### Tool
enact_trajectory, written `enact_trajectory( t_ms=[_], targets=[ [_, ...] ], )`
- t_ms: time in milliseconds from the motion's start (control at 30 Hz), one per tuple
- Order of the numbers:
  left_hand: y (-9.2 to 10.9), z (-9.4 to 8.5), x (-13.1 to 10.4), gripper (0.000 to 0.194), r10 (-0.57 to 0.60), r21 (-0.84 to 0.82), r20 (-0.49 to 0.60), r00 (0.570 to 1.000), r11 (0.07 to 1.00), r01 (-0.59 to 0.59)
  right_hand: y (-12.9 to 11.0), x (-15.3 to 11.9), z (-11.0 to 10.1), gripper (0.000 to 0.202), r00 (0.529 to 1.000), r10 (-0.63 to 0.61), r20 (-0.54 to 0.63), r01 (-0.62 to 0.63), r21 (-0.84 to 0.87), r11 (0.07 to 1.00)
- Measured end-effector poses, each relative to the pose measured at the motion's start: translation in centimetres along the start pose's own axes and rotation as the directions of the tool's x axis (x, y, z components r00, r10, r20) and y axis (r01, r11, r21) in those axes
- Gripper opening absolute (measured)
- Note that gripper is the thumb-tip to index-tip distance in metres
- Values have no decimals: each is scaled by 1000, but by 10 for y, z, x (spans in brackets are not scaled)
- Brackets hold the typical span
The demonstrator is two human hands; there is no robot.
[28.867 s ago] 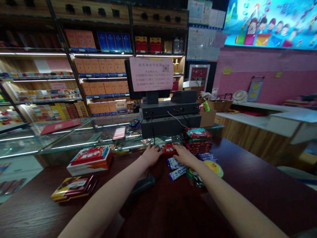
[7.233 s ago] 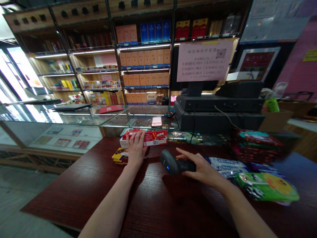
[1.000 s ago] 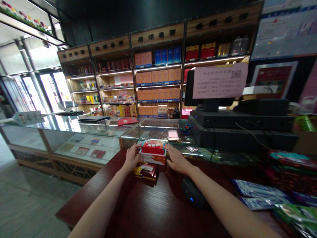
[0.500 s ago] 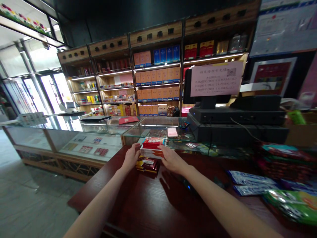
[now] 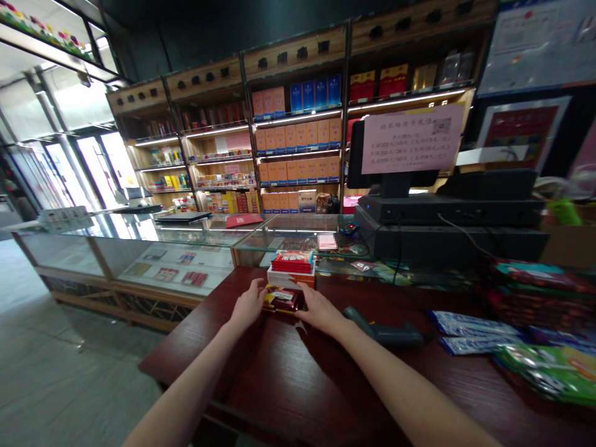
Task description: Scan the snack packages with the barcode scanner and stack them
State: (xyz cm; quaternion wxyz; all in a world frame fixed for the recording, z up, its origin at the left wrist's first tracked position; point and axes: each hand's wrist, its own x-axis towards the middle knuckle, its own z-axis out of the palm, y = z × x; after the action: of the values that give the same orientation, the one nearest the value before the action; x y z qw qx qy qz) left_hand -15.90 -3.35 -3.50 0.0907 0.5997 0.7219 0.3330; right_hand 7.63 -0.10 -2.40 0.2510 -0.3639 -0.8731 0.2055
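A small pile of dark red and yellow snack packets (image 5: 284,298) lies on the brown wooden counter. My left hand (image 5: 249,302) has its curled fingers against the pile's left side. At the right edge, my right hand (image 5: 320,307) bends its fingers round the packets, so the pile is held between both hands. Just behind it, red snack packets (image 5: 292,261) rest on top of a white and orange box (image 5: 291,277), which neither hand holds. A dark barcode scanner (image 5: 386,329) lies to the right of my right forearm.
Blue-white stick packs (image 5: 475,332) and a green snack bag (image 5: 549,369) lie on the right, near stacked reddish packs (image 5: 540,295). A cash register (image 5: 447,217) stands behind. Glass display cases (image 5: 162,261) run along the left; stocked shelves (image 5: 298,143) line the wall.
Both hands have come off the stack of red packets and the box, moving nearer to me onto the dark red and yellow packets. The scanner now shows clearly beside my right arm.
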Motion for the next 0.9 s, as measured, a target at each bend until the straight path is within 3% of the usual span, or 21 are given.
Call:
enact_trajectory(
  t_ms=[400,700,900],
  targets=[
    [6,-1,-5,40,-41,21,46,998,999,40,5,4,5,83,998,53,25,-56,140,989],
    [-6,-3,5,44,-113,40,83,990,993,110,1,16,7,107,982,165,90,-162,-40,986],
    [-9,-3,10,46,-132,63,89,987,990,126,-1,21,8,106,969,215,124,-201,-117,973]
  ],
)
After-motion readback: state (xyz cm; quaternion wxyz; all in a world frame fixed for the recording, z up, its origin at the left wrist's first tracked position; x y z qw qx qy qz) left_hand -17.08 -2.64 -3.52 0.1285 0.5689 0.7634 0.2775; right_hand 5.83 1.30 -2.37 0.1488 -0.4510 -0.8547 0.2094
